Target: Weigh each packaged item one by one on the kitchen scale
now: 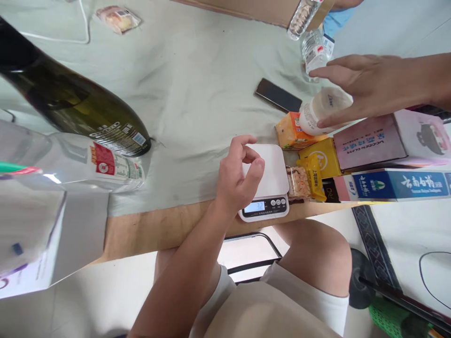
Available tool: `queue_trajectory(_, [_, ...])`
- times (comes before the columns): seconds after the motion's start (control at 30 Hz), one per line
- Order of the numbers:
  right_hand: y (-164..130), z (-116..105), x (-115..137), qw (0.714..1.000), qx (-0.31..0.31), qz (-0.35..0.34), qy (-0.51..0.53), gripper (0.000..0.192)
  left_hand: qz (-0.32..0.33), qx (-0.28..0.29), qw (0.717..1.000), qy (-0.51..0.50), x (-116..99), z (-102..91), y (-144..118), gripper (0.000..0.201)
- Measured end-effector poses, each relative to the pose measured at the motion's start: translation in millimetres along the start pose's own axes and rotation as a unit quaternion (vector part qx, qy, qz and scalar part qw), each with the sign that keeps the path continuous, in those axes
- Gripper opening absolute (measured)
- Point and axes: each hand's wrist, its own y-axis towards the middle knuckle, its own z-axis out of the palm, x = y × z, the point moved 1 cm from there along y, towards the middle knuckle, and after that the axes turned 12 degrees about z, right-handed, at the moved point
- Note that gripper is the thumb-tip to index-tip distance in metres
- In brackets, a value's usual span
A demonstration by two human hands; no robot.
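Near the front edge of the table (158, 227), the left hand (237, 180) hovers over the white kitchen scale (269, 180), fingers loosely curled and grasping nothing; the scale's display faces the person. Toward the right edge, the right hand (366, 87) rests spread on a white Dove bottle (319, 112) lying atop an orange carton (291, 134), fingers not closed around it; a dark wine bottle (77, 112) lies at the left edge.
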Motion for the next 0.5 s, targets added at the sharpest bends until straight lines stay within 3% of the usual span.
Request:
queue_trajectory(0.13, [-19.1,21.0,50.7,0.996,0.029,-0.059,0.056,0.055,-0.013,-0.061,0.998,-0.015,-6.0,-12.4,2.6,0.044])
queue_trajectory(0.2, [-2.6,32.1,75.4,0.988,0.097,-0.106,0.054,0.057,-0.046,-0.136,0.989,-0.030,-9.2,-20.4,6.9,0.040])
queue_trajectory(0.27, [22.2,48.3,102.4,0.965,0.209,-0.159,0.022,0.073,-0.110,-0.229,0.965,-0.064,-11.2,-28.8,12.2,0.034])
queue_trajectory(0.3, [33.7,58.7,117.2,0.946,0.270,-0.182,0.000,0.085,-0.147,-0.276,0.945,-0.092,-12.0,-33.0,14.8,0.033])
queue_trajectory(0.37, [50.4,80.2,149.3,0.932,0.297,-0.203,0.037,0.086,-0.215,-0.368,0.889,-0.166,-13.8,-41.1,18.9,0.035])
queue_trajectory(0.5, [53.7,115.7,208.2,0.907,0.363,-0.159,0.147,0.095,-0.275,-0.494,0.774,-0.286,-22.2,-53.8,22.2,0.038])
